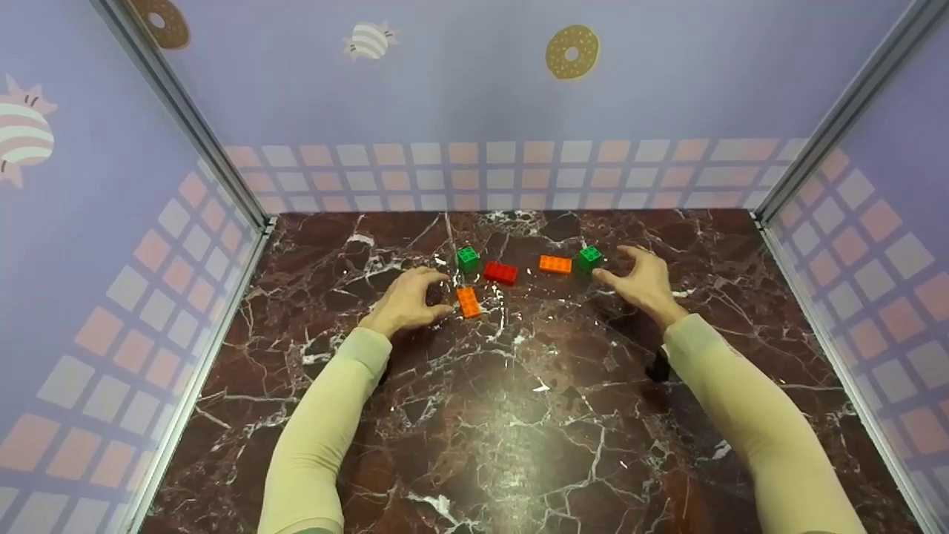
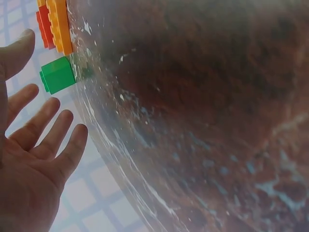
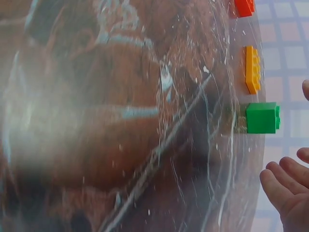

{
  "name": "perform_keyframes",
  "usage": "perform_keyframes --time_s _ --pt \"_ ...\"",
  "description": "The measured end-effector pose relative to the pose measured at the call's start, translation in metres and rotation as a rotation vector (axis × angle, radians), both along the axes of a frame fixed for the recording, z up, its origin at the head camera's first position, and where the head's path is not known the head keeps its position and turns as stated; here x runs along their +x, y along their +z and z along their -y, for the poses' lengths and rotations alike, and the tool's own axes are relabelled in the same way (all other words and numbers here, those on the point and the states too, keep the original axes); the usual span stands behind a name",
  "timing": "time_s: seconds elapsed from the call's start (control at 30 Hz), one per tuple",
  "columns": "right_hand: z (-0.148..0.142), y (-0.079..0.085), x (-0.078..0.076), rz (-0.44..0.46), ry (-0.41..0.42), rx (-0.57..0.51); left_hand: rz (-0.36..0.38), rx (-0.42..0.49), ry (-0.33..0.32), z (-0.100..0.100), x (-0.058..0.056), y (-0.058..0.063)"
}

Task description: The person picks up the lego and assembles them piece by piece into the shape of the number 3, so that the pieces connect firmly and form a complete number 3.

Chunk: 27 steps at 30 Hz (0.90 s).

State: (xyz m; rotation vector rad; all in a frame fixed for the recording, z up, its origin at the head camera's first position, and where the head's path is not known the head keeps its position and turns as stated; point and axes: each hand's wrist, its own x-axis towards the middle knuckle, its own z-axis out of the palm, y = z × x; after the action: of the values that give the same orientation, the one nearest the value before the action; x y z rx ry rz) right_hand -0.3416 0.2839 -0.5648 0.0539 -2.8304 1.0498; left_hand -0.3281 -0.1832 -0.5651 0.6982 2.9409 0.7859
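My left hand (image 1: pixel 410 300) hovers with spread fingers just left of an orange toy brick (image 1: pixel 468 302) and a green brick (image 1: pixel 468 258). To their right lies a red brick (image 1: pixel 501 273). My right hand (image 1: pixel 643 280) has thumb and fingers apart beside a second green brick (image 1: pixel 590 257), with a second orange brick (image 1: pixel 555 265) left of that. The left wrist view shows the left palm (image 2: pixel 34 164) with nothing in it, near a green brick (image 2: pixel 58 75). In the right wrist view, the right fingers (image 3: pixel 277 188) are apart from the green brick (image 3: pixel 262 118).
The bricks lie on a dark red marbled tabletop (image 1: pixel 511 415) with white veins. A purple patterned wall (image 1: pixel 474 96) rises behind it, and side panels with metal edging (image 1: pixel 189 404) stand left and right.
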Motion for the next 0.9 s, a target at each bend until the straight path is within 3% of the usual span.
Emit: perform_keyframes --time_s 0.57,0.67,0.73,0.9 --pt "0.023 -0.005 -0.015 0.051 -0.112 -0.088 0.031 -0.005 -0.074 -0.022 -0.005 -0.005" --pt "0.026 -0.007 -0.017 0.065 -0.118 -0.092 0.031 0.028 -0.091 -0.025 -0.008 -0.011" --pt "0.028 -0.008 -0.018 0.072 -0.124 -0.093 0.007 0.049 -0.127 -0.020 -0.021 -0.035" --pt "0.031 -0.011 -0.021 0.094 -0.152 -0.102 0.001 0.033 -0.170 -0.023 -0.025 -0.042"
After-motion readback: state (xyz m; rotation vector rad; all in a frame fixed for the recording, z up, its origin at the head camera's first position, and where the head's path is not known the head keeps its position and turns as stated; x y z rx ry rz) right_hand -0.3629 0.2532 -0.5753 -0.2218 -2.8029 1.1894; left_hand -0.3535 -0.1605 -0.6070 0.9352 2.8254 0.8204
